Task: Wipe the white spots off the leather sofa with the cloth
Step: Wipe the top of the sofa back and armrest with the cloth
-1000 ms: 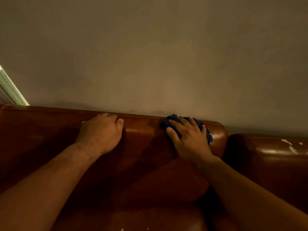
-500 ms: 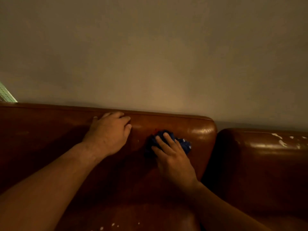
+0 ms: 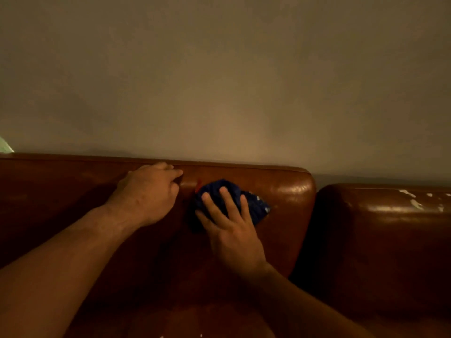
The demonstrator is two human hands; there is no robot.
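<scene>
My right hand (image 3: 234, 236) presses the cloth (image 3: 257, 207) on the sofa (image 3: 283, 191), fingers (image 3: 229, 201) straight. My left hand (image 3: 146, 193) curls on its top.

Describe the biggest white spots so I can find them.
Find the brown leather sofa against the wall. Right of the backrest bearing the blue cloth sits a separate rounded section; the white spots streak its glossy top, larger than the bottom-edge specks.

Left hand (image 3: 148, 193) knuckles up, fingers curled under, forearm from 8 o'clock; right hand (image 3: 231, 230) flat, fingers spread straight, forearm from 5 o'clock
</scene>
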